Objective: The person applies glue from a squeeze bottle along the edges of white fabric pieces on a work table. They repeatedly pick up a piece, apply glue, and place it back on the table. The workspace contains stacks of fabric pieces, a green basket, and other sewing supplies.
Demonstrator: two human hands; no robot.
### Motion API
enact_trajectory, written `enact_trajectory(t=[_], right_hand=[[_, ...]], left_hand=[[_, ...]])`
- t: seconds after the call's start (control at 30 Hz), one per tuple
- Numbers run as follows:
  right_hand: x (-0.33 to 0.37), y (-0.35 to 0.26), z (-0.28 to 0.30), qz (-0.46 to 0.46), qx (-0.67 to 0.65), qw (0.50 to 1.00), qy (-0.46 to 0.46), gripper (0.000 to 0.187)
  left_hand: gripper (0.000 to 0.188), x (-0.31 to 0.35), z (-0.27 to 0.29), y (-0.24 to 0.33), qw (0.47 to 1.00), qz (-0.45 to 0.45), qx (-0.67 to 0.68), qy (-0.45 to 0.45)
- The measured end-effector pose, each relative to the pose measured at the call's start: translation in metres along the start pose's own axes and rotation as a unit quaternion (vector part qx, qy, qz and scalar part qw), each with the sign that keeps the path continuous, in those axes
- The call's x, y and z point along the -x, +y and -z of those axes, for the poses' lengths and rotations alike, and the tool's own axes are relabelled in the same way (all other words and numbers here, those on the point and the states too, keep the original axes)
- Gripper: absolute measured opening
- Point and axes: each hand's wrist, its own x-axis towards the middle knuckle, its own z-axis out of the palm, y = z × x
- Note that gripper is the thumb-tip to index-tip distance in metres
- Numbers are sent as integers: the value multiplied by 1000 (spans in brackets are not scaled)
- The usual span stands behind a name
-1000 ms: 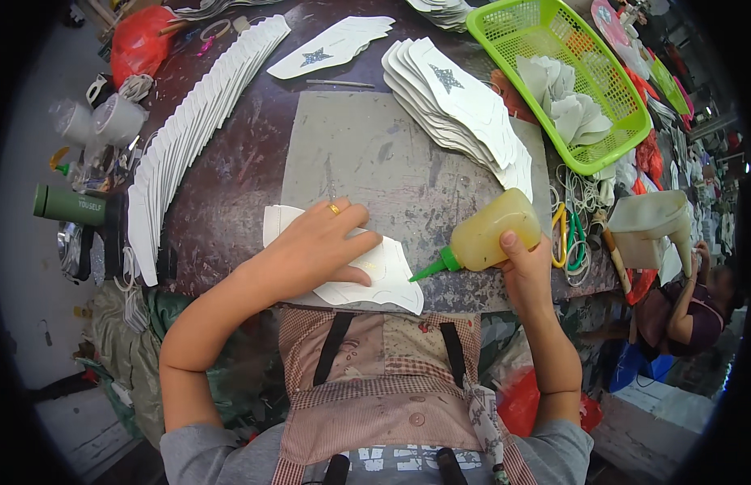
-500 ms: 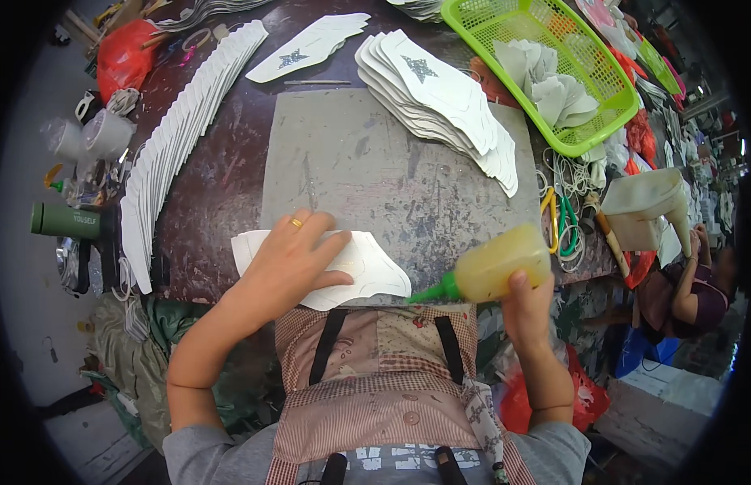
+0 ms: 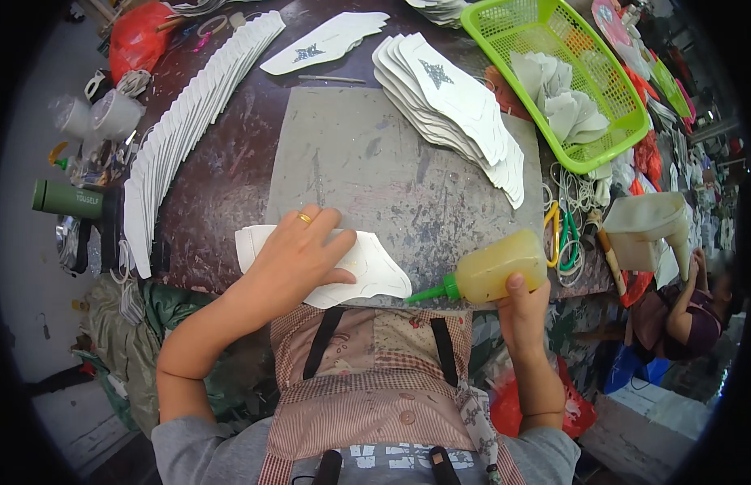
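A white cut-out piece (image 3: 377, 271) with a curved edge lies at the near edge of the grey board (image 3: 335, 162). My left hand (image 3: 302, 255), with a ring on one finger, rests on it, thumb apart from the bent fingers; part of the piece is hidden beneath. In my right hand (image 3: 522, 303) is a squeeze bottle (image 3: 502, 267) of yellowish liquid, tilted left. Its green nozzle (image 3: 432, 293) ends beside the piece's right tip; whether they touch I cannot tell. Beyond, a fanned stack of white pieces (image 3: 448, 105) carries a glittery star on top.
A long overlapping row of white pieces (image 3: 193, 121) runs along the left. One starred piece (image 3: 323, 44) lies at the back, near a thin metal rod (image 3: 332, 79). Rightward are a green basket (image 3: 581, 153), scissors (image 3: 568, 230) and a plastic tub (image 3: 642, 222). Another person (image 3: 678, 315) sits far right.
The whole view has shifted slightly, so the table items appear a little to the right. Both hands, the white piece and the bottle keep almost the same arrangement.
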Motion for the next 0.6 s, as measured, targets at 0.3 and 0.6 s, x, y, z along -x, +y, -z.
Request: enact_trajectory(t=[0.3, 0.6], right_hand=[[-23, 3, 41, 27, -133, 991, -7, 63], [-47, 25, 54, 121, -200, 972, -15, 64]], left_hand=[[45, -20, 41, -36, 950, 137, 276, 47], [29, -183, 22, -301, 906, 219, 242, 270]])
